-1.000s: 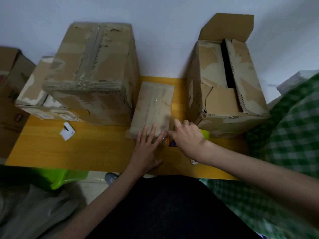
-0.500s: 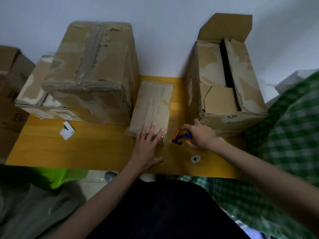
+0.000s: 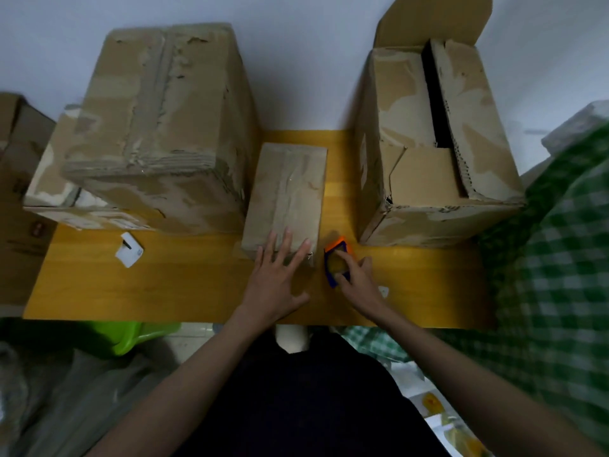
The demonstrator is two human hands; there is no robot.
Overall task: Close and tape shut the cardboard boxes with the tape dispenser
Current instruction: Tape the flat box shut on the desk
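Observation:
A small closed cardboard box [image 3: 286, 192] stands in the middle of the yellow table [image 3: 184, 285], tape along its top. My left hand [image 3: 275, 278] lies flat with spread fingers on its near end. Just right of the box my right hand [image 3: 357, 280] grips the orange and blue tape dispenser [image 3: 336, 263], which rests on the table. A large closed box [image 3: 158, 127] stands at the left. At the right a large box [image 3: 438, 143] has a dark gap between its top flaps and one flap standing up at the back.
A white paper scrap [image 3: 129, 249] lies on the table left of my hands. More boxes [image 3: 19, 179] stand at the far left. Green checked cloth [image 3: 557, 258] hangs at the right. A green plastic bin [image 3: 130, 336] sits below the table's front edge.
My right hand went right to the dispenser by the large right box, then drew it back toward the small box. The left hand stayed flat on the small box.

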